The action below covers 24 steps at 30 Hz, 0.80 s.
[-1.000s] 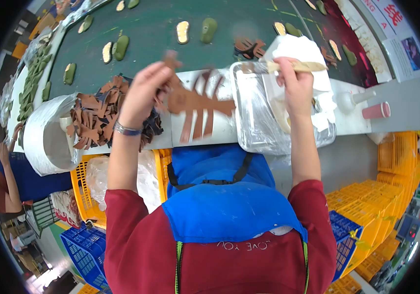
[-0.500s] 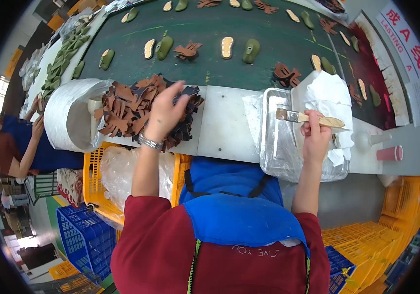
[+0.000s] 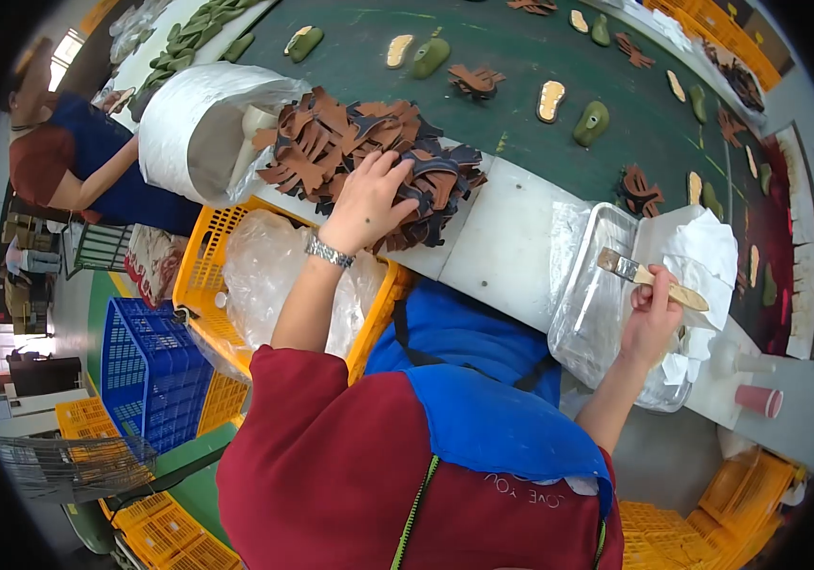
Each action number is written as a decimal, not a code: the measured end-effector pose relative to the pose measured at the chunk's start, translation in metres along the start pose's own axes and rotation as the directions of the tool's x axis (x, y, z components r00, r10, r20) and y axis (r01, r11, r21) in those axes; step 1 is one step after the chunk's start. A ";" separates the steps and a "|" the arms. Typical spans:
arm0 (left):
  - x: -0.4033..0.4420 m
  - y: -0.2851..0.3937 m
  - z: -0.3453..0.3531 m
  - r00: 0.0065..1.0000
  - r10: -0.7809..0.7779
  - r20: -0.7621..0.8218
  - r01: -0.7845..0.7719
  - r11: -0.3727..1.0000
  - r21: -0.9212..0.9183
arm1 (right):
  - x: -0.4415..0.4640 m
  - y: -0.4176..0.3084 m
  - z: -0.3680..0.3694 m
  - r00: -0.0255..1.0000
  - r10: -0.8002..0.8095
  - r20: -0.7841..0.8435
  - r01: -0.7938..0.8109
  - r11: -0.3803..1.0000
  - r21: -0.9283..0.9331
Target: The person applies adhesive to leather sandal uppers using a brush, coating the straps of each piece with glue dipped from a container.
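My left hand [image 3: 369, 201] rests on a heap of brown and dark strappy pieces [image 3: 316, 142], its fingers spread over the near side. My right hand [image 3: 652, 318] is closed round the wooden handle of a flat brush [image 3: 623, 265], whose bristles point left. Beneath the brush lies a plastic-covered metal tray [image 3: 583, 313]. White cloth or paper [image 3: 701, 252] sits just beyond my right hand.
On the green belt [image 3: 378, 81] lie pale soles [image 3: 551, 101], green forms [image 3: 591, 123] and brown pieces. A white wrapped tub [image 3: 179, 133] stands left, near a co-worker [image 3: 74, 157]. A yellow crate [image 3: 202, 266] is below; a pink cup [image 3: 758, 400] stands right.
My left hand has let go of the brown strappy piece it held and come down on the heap. The brush remains in my right hand. The whole view has turned and shifted left.
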<state>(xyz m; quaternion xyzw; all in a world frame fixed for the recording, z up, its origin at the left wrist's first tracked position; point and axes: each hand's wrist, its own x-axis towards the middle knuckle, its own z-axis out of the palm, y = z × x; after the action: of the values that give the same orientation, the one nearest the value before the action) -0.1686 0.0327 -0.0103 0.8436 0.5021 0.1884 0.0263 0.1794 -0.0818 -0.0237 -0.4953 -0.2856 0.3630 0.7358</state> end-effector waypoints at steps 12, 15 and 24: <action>0.015 -0.096 -0.039 0.800 -0.182 -0.572 0.384 0.888 0.253 | -0.001 0.000 -0.003 1.000 -0.006 0.003 0.006 1.000 -0.004; 0.015 -0.153 -0.037 0.760 -0.586 -0.281 0.647 0.726 0.233 | -0.003 -0.004 0.003 1.000 -0.002 0.015 0.002 1.000 0.000; 0.021 -0.186 -0.073 0.709 -0.704 0.028 0.403 0.373 -0.836 | 0.000 -0.006 0.007 0.999 -0.011 0.036 0.010 1.000 0.025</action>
<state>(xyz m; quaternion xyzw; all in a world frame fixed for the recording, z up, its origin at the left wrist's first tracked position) -0.3405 0.1325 0.0206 0.4690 0.6160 0.5099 0.3749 0.1748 -0.0795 -0.0159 -0.4781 -0.2968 0.3714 0.7385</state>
